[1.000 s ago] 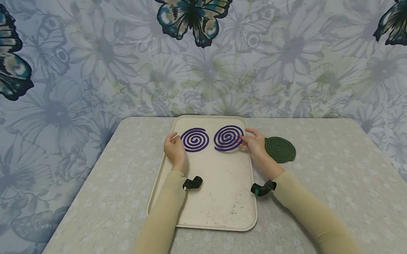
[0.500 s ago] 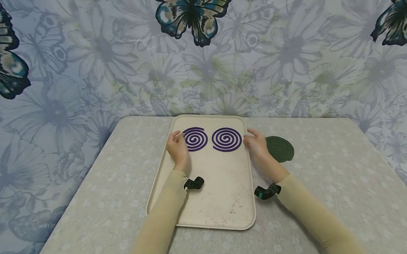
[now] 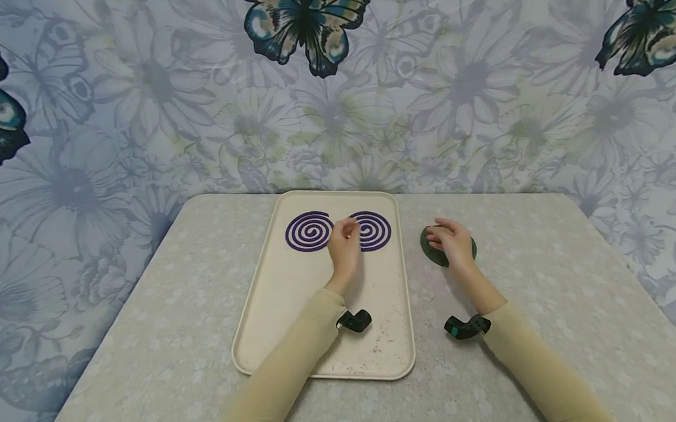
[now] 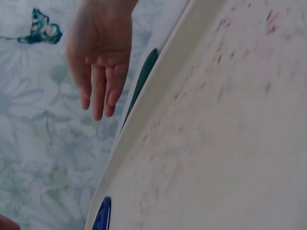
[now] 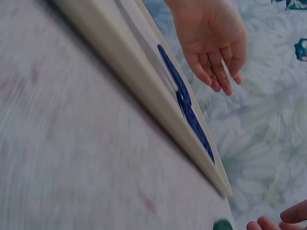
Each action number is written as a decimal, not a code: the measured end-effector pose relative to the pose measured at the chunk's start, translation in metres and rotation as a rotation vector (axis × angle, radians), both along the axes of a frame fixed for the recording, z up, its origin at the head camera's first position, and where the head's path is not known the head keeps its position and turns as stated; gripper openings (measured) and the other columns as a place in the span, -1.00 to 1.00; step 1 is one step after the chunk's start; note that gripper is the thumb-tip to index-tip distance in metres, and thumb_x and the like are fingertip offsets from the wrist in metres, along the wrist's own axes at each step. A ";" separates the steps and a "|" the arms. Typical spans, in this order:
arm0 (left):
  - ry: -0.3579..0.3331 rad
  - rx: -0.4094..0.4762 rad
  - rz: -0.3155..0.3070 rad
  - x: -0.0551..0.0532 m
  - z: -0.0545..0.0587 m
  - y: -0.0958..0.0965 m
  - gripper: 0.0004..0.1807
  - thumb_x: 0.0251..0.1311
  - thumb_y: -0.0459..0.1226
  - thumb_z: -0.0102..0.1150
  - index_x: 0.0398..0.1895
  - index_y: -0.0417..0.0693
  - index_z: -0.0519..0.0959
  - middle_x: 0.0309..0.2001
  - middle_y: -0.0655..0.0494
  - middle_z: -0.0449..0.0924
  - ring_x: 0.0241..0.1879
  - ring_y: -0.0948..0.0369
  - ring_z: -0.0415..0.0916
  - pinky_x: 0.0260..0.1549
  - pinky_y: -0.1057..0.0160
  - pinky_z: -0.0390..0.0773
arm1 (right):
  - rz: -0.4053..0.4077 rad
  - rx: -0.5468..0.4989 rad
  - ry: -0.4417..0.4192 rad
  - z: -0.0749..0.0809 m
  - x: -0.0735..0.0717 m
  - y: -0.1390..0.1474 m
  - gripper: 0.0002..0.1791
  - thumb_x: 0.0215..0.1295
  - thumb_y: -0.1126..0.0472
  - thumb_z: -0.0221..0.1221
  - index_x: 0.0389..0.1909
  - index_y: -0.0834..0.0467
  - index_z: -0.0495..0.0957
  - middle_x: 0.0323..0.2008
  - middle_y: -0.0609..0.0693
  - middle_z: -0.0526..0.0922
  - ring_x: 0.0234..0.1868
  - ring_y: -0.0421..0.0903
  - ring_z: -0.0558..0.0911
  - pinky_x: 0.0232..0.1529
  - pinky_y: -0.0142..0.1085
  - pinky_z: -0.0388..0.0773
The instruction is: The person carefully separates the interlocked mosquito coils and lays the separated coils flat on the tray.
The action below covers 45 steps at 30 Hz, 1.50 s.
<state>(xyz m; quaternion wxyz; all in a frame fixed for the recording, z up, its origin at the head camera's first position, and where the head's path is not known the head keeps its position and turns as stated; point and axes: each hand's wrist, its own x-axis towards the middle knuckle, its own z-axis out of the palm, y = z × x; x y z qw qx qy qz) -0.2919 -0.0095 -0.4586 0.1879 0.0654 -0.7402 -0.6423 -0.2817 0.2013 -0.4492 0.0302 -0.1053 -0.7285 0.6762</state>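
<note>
My left hand [image 3: 345, 249] hovers over the tray between two flat purple spirals that look like mosquito coils. Its fingers overlap the inner side of the right purple coil [image 3: 380, 230] in the head view; the left purple coil [image 3: 310, 232] shows almost whole. Seen from the right wrist, the left hand [image 5: 213, 40] has loosely bent fingers with nothing visible in them. My right hand [image 3: 455, 242] is above a tightly wound green coil [image 3: 429, 249], hiding much of it. In the left wrist view, the right hand's fingers [image 4: 98, 93] hang relaxed beside the green coil [image 4: 141, 79], holding nothing.
The cream tray [image 3: 320, 302] has a raised rim and dark specks near its front right. It lies on a pale patterned table [image 3: 527, 257], with the green coil off its right side. A butterfly-patterned wall [image 3: 204, 116] stands behind the table.
My left hand has moved right from the tray's left rim to between the purple coils. My right hand has left the right purple coil and moved right over the green coil.
</note>
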 end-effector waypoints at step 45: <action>0.014 -0.200 -0.619 0.029 0.017 0.062 -0.43 0.22 -0.19 0.21 0.30 -0.04 0.33 0.41 -0.01 0.20 0.44 0.04 0.09 0.37 -0.04 0.21 | 0.091 -0.402 -0.114 0.024 0.019 0.042 -0.20 0.34 0.46 0.01 0.51 0.07 -0.10 0.45 0.18 0.05 -0.27 -0.37 0.55 -0.26 -0.58 0.51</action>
